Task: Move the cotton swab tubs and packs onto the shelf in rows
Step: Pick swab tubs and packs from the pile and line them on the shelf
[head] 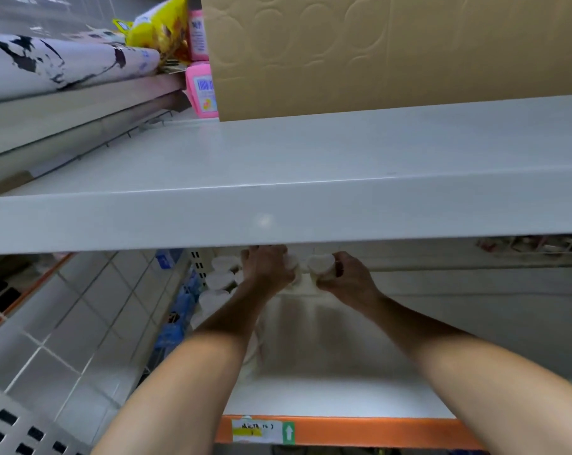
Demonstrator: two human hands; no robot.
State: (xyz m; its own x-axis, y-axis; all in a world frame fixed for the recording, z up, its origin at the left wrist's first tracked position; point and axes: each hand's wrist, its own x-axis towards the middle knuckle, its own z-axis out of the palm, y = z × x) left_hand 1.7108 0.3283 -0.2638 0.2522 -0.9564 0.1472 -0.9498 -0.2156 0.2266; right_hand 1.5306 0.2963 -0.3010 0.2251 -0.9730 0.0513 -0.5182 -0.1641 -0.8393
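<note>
The right hand [340, 277] curls its fingers around one white heart-shaped cotton swab tub [320, 266], held at the back of the lower shelf [343, 399]. Just beside it, the left hand [266, 269] curls around a second white tub [292, 262], mostly hidden behind the knuckles. The two held tubs sit close together, nearly touching, just under the front lip of the upper shelf [278, 205]. Both bare forearms reach in from the bottom of the view.

To the left of the left hand, three more white tubs [220, 280] stand in a row running front to back along the shelf's left edge; more may lie behind the arm, which cannot be told. That makes five tubs plainly seen.

The lower shelf has an orange front strip bearing one white price label [256, 431] with a green arrow. On the upper shelf stands one large cardboard box [392, 50], with two pink packs [201, 90] at its left, one above the other, and one yellow bag [161, 31] beyond them.
</note>
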